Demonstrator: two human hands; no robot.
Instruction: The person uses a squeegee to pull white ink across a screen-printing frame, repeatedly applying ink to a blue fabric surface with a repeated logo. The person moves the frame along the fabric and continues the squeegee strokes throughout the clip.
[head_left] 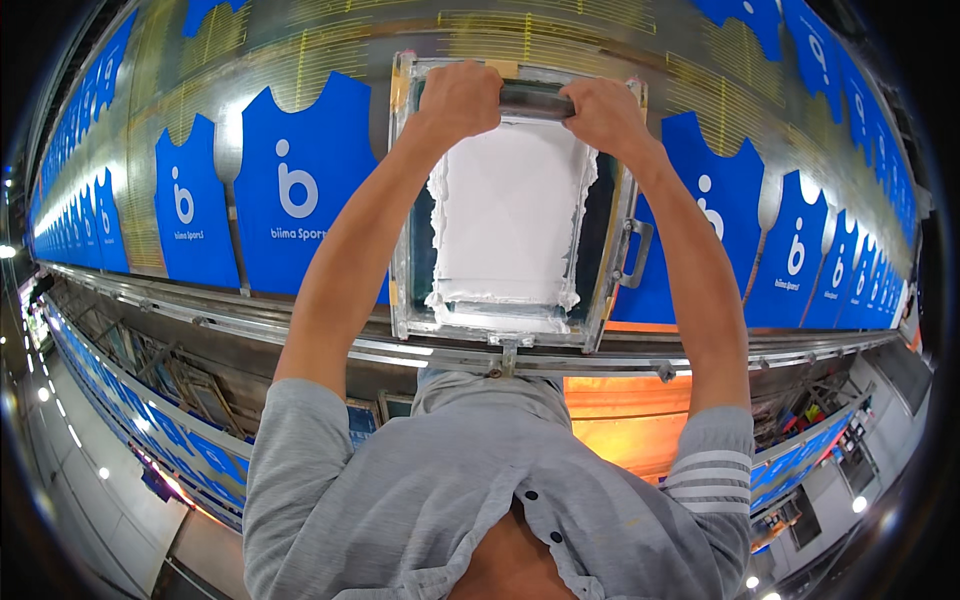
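Note:
A squeegee (532,98) with a dark rounded grip lies across the far end of a screen-printing frame (398,285). My left hand (462,98) is wrapped round its left end, and my right hand (603,112) grips the right end. Thick white ink (508,215) covers the middle of the screen, with ragged ridges along both sides and the near end. The squeegee's blade is mostly hidden behind the grip. On the frame's right side is a metal handle (636,253), which neither hand touches. Both my arms reach forward over the frame.
Blue shirt-shaped fabric pieces (300,150) with white prints lie in rows on the long table (400,30). A metal rail (260,318) runs along its near edge, in front of my body. Below it glows an orange surface (625,425). Another table with blue pieces (175,435) stands behind me.

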